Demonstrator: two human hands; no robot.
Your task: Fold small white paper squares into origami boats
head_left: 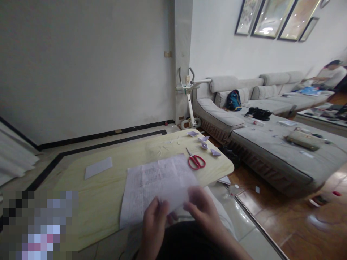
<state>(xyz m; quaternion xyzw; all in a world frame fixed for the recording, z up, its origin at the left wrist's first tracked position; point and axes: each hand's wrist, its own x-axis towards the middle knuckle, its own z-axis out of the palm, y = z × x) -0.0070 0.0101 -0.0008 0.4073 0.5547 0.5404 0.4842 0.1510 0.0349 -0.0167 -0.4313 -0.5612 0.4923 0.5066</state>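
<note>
My left hand point(155, 216) pinches a sheet of white paper point(173, 193) at its lower left, thumb on top. At the paper's right edge is my right hand point(202, 206), blurred by motion, with thumb and fingers apart; whether it touches the paper is unclear. Beneath lies a large creased printed sheet point(146, 180) on the pale yellow table point(108, 202). Red-handled scissors point(197, 162) rest beyond the sheet, blades slightly apart. Several small folded paper shapes point(215, 153) sit near the table's far right corner.
A smaller white paper point(98, 168) lies left on the table, and thin paper scraps point(162, 147) lie near its far edge. To the right stand a grey sofa point(271, 151) with bags and an exercise bike point(189, 104). Another person point(332, 74) sits far right.
</note>
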